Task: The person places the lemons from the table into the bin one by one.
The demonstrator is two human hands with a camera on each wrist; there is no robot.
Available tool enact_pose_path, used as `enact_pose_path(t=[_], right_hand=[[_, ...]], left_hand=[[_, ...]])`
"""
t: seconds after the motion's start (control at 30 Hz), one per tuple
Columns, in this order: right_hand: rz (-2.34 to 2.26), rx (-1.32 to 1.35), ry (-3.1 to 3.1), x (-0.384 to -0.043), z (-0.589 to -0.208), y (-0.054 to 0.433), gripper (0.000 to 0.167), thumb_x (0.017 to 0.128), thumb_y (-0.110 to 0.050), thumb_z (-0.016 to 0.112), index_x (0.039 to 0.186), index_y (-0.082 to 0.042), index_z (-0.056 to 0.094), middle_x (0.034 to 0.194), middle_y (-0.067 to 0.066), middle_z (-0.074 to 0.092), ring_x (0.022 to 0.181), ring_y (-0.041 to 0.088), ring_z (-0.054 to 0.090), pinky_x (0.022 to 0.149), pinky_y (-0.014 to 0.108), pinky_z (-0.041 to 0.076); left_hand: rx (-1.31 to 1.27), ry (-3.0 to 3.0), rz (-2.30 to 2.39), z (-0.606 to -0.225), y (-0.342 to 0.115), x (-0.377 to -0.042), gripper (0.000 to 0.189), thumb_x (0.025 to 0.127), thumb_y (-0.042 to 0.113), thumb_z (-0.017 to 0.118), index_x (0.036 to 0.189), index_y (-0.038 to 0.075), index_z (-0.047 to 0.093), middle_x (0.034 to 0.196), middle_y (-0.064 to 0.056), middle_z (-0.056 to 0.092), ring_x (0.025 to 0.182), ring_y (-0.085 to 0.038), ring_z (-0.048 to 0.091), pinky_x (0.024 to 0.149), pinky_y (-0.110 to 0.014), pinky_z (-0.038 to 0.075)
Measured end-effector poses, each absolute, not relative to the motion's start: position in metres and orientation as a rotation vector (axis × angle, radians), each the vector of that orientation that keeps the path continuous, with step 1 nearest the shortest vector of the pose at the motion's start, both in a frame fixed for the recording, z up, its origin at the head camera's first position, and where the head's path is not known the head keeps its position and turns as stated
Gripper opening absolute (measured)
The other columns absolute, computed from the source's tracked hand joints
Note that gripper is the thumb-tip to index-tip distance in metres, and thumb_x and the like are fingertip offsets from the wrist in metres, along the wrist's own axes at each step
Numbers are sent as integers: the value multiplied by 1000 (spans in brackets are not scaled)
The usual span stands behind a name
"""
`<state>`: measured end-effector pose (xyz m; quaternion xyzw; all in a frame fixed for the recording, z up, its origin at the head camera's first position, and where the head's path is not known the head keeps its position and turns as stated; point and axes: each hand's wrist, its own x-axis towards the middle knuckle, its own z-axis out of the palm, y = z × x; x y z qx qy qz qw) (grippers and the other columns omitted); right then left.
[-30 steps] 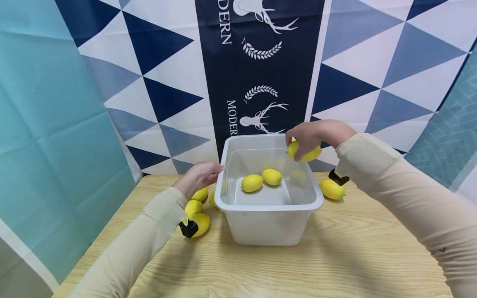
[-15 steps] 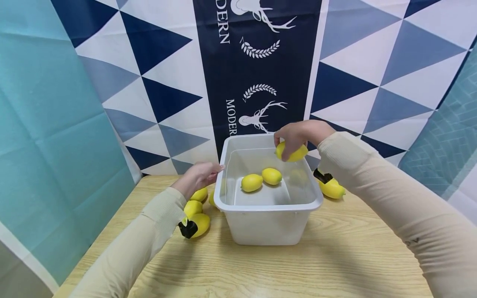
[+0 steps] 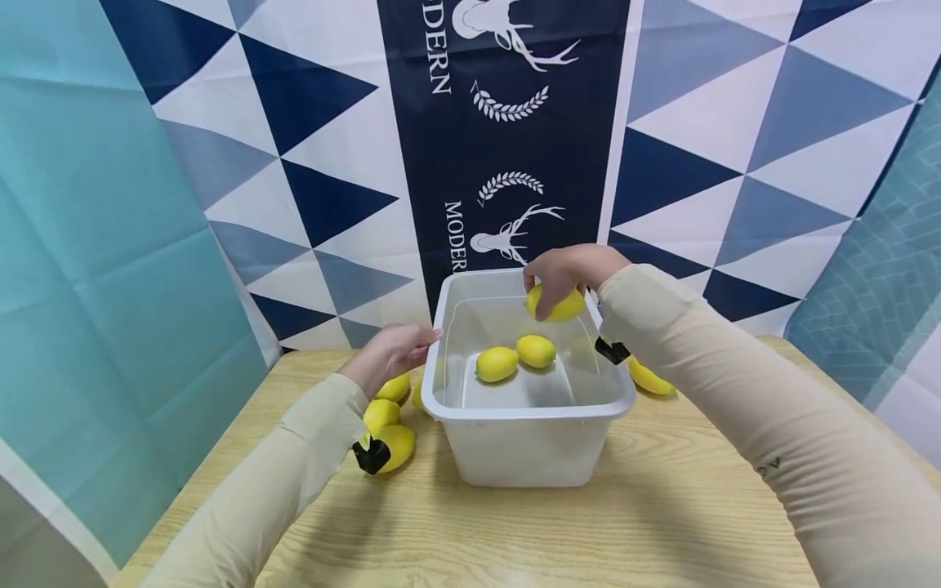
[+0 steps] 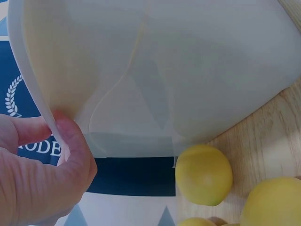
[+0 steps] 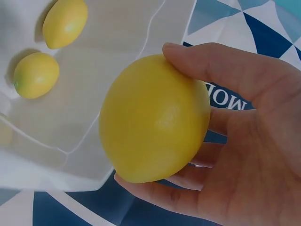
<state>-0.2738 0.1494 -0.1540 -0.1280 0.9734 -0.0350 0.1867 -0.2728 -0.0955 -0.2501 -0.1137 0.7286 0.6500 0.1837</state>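
A white plastic bin point(image 3: 525, 449) stands on the table, with two lemons on its floor, a left lemon point(image 3: 497, 364) and a right lemon point(image 3: 536, 351). My left hand point(image 3: 394, 349) pinches the bin's left rim between thumb and fingers, as the left wrist view shows at the rim point(image 4: 35, 94). Over the back right part of the bin, my right hand point(image 3: 569, 269) holds another lemon point(image 3: 562, 304). In the right wrist view the thumb and fingers curl round that held lemon point(image 5: 155, 120), and both lemons in the bin lie beyond it.
Several lemons point(image 3: 395, 447) lie on the wooden table point(image 3: 470, 539) left of the bin, partly behind my left wrist. One yellow lemon point(image 3: 650, 379) is right of the bin, partly hidden by my right sleeve. A patterned cloth point(image 3: 338, 163) hangs behind.
My right hand has carried its lemon leftward, from the bin's right back corner to over the bin. The left hand stays on the rim.
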Motion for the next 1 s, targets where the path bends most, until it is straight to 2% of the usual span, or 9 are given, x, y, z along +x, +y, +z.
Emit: enact_pose_path(t=[0.4, 0.57, 0.77, 1.0], right_hand=[[-140, -329, 2703, -286, -172, 144, 46, 82, -26, 74, 122, -16, 53, 125, 9, 56, 104, 27, 56, 88, 40, 57], [-141, -329, 2718, -293, -176, 142, 46, 83, -27, 73, 122, -15, 53, 125, 9, 55, 104, 27, 55, 85, 41, 58], [-164, -313, 2734, -302, -187, 139, 46, 83, -28, 73, 123, -16, 54, 125, 8, 56, 106, 28, 54, 87, 43, 56], [-197, -298, 2708, -305, -199, 134, 45, 81, -24, 72, 122, -16, 55, 122, 8, 56, 105, 27, 53, 83, 37, 55]], left_hand=[[-330, 2069, 1805, -252, -95, -271, 38, 92, 13, 62, 128, 2, 54, 128, -10, 54, 105, -21, 55, 105, -30, 49], [-318, 2081, 1805, -251, -95, -272, 38, 93, 14, 61, 128, 1, 53, 127, -10, 54, 101, -19, 56, 104, -29, 49], [-322, 2084, 1806, -251, -95, -273, 38, 93, 14, 61, 128, 1, 54, 125, -10, 55, 98, -19, 55, 104, -28, 49], [-322, 2089, 1799, -250, -94, -274, 38, 93, 13, 61, 127, 0, 54, 121, -10, 56, 95, -18, 55, 104, -28, 49]])
